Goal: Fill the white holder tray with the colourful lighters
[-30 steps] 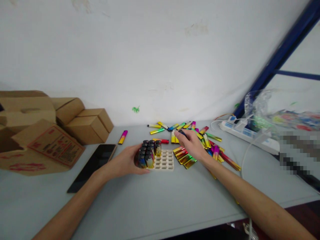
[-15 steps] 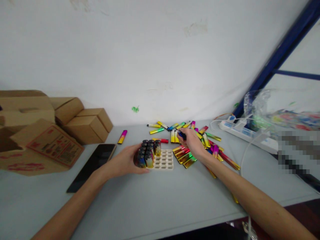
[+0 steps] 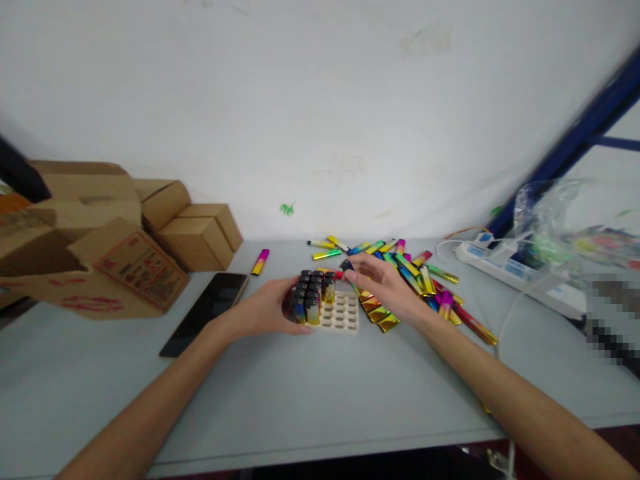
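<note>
A cream tray (image 3: pixel 343 315) with oval slots lies on the grey table (image 3: pixel 320 400). Several lighters with black caps (image 3: pixel 313 293) stand upright in its left slots. My left hand (image 3: pixel 265 310) curls round the tray's left side and those lighters. My right hand (image 3: pixel 383 283) is over the tray's far right corner, pinching one lighter (image 3: pixel 346 267) by its black end. A pile of colourful foil lighters (image 3: pixel 415 280) lies loose just right of the tray.
A black phone (image 3: pixel 206 312) lies left of the tray. Cardboard boxes (image 3: pixel 120 240) stand at the back left. One pink-yellow lighter (image 3: pixel 260 261) lies apart. A white power strip (image 3: pixel 515 270) with cables and a plastic bag (image 3: pixel 565 220) sit at the right.
My right hand picked a lighter out of the pile and carried it left to the tray. The left hand stayed on the tray. The camera shifted, so everything sits further right.
</note>
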A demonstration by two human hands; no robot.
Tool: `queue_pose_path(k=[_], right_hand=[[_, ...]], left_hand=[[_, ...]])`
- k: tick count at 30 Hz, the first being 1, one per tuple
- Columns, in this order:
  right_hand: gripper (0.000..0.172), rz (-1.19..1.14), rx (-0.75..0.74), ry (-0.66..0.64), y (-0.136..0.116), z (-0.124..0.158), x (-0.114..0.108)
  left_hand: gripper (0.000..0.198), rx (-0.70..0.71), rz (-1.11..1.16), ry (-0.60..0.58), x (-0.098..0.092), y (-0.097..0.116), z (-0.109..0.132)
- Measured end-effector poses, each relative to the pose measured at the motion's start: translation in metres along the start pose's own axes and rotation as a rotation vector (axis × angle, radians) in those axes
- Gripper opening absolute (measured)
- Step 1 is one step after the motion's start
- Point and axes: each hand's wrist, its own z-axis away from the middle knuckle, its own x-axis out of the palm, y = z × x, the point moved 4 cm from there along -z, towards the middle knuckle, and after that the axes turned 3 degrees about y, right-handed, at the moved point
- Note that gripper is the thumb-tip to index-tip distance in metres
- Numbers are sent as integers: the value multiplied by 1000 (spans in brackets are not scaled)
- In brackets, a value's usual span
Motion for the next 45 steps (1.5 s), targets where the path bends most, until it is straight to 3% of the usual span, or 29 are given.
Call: queue_pose_path(k=[9,18,27,32,36,39,45], right_hand=[[33,73,-121,13,-2,8,6],[28,490,-399,29,-8,13,15],[30,625,-387,-64,-7,14,22],[28,749,-508,-100,-9,15,29],[41,730,-550,-48,-17,15,26],[38,722,-526,18,-25,14,18],[33,709,-581,303,-40,-11,-10]], left_hand=[[72,-13,-38,12,-1,3,0],[71,-24,-61,2,-1,5,1],[68,-16,-67,7,0,2,0],[71,-8,-59,2,1,-1,0],[68,-1,-70,1,1,0,0],[70,-2,-81,2,1,0,-1],[79,-31,-63,-15,0,2,-1]])
